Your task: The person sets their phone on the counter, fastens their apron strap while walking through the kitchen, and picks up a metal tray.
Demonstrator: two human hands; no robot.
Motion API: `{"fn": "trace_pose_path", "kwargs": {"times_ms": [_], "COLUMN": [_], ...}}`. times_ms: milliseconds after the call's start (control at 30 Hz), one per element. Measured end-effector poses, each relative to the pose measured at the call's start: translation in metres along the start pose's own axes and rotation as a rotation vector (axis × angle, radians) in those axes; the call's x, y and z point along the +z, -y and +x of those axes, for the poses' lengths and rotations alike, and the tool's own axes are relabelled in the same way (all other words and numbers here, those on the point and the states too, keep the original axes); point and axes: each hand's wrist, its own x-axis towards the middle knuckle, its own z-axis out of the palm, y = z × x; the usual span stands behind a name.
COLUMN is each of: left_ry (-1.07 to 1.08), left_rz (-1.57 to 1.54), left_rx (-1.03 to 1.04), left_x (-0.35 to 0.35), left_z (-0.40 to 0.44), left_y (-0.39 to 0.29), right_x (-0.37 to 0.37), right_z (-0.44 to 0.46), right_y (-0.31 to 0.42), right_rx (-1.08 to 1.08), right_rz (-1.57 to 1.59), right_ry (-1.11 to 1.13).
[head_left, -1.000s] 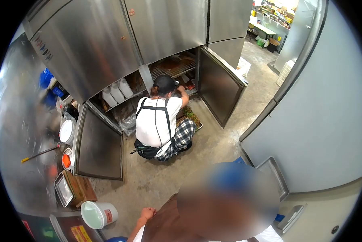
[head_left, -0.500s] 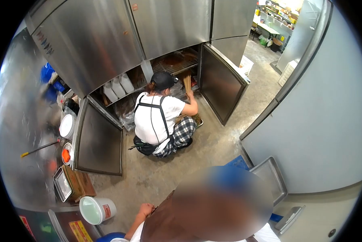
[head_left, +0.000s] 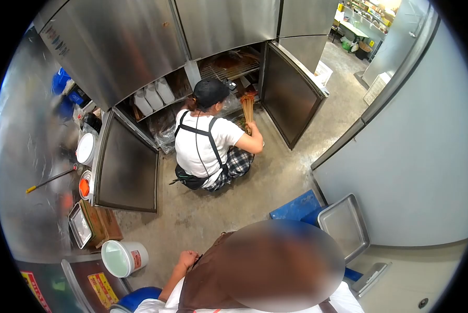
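Note:
My left hand (head_left: 187, 259) is at the lower edge of the head view, its fingers curled in beside my brown apron (head_left: 213, 281). A small dark piece shows at the fingertips, but I cannot make out what it is. My right hand is not visible; a blurred patch covers much of the area in front of my body. Ahead, a co-worker (head_left: 205, 146) in a white shirt and black cap squats at an open steel fridge, one hand round an upright bundle of thin wooden skewers (head_left: 248, 110) with reddish ends.
Open fridge doors (head_left: 127, 169) (head_left: 291, 96) flank the co-worker. A white bucket (head_left: 138, 258) stands at lower left by a cardboard box (head_left: 105, 224). To the right are a blue panel (head_left: 296, 206), a metal tray (head_left: 346, 229) and a large grey door (head_left: 401, 156).
The co-worker's skewer bundle now shows reddish ends and stands more clearly in view. My view has shifted slightly, exposing more of the blue panel. My left hand keeps its curled pose.

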Motion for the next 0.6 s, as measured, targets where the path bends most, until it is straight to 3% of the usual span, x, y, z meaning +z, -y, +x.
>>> {"fn": "trace_pose_path", "kwargs": {"times_ms": [400, 467, 600], "left_ry": [-0.055, -0.080, -0.071], "left_rz": [0.055, 0.062, 0.086], "left_rx": [0.077, 0.102, 0.108], "left_x": [-0.001, -0.003, -0.002], "left_z": [0.017, 0.020, 0.026], "left_y": [0.021, 0.023, 0.028], "right_x": [-0.009, 0.000, 0.002], "right_z": [-0.014, -0.007, 0.000], "right_y": [0.024, 0.013, 0.008], "right_rx": [-0.079, 0.096, 0.069], "right_rz": [-0.125, 0.118, 0.087], "right_ry": [-0.018, 0.064, 0.104]}}
